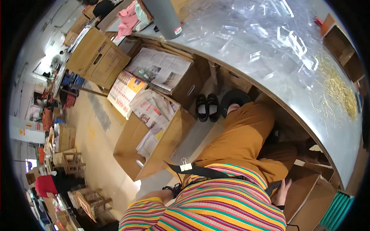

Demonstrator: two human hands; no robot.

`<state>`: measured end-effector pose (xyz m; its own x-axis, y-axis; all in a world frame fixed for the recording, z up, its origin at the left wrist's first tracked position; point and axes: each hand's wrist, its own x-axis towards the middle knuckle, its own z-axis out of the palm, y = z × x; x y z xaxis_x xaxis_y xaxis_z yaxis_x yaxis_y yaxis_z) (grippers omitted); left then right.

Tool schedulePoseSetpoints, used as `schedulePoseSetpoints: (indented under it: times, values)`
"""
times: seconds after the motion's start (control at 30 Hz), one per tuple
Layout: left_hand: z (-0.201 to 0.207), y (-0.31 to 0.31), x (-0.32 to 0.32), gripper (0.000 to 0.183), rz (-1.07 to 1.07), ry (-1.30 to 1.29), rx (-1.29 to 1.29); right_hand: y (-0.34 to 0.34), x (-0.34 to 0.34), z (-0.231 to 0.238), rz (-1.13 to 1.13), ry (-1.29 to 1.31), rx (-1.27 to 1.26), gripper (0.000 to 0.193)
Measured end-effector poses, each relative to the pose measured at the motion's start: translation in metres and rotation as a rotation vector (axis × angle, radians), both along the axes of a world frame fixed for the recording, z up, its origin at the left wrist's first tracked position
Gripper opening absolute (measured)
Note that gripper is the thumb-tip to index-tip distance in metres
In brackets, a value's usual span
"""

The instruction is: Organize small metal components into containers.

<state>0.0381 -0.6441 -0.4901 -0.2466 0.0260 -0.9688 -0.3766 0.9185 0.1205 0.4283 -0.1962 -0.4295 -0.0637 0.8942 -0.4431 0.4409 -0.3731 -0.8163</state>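
My right hand (283,193) is low at my right hip, beside the black waist strap (273,187) and an open cardboard box (302,188). Its fingers point up and look loosely stretched, with nothing seen in them. Of my left arm only the forearm (163,196) shows, with a black band (176,189) at the wrist; the hand itself is hidden by my side. A binder clip (185,165) sits on the strap across my waist. My legs in brown trousers (239,142) reach under the metal-topped table.
Clear plastic bags (250,34), gold wire-like pieces (339,88) and a grey cylinder (163,17) lie on the table (293,96). Cartons with newspapers (162,67) stand left of me. Black shoes (207,107) rest on the floor. A person in red (46,186) is far left, near wooden stools (73,161).
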Motion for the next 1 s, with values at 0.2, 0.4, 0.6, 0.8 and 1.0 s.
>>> schedulePoseSetpoints:
  times: [0.2, 0.4, 0.6, 0.8, 1.0]
  values:
    - [0.039, 0.007, -0.003, 0.048, -0.408, 0.07, -0.235, 0.059, -0.049, 0.04, 0.35, -0.271, 0.386, 0.052]
    - [0.064, 0.007, -0.003, 0.027, -0.752, 0.142, -0.437, 0.061, -0.102, 0.045, 0.768, -0.518, 0.439, 0.045]
    - [0.121, 0.001, -0.023, 0.032, 0.584, -0.281, 0.162, 0.085, -0.088, 0.043, 0.743, -0.225, 0.254, 0.049]
    - [0.08, -0.097, -0.095, 0.044, -0.977, 0.149, -0.076, 0.106, -0.129, 0.07, 0.686, 0.099, 0.244, 0.044]
    - [-0.014, -0.12, 0.02, 0.043, -0.004, -0.009, 0.364, 0.109, -0.231, 0.098, 1.464, -0.001, 0.254, 0.034]
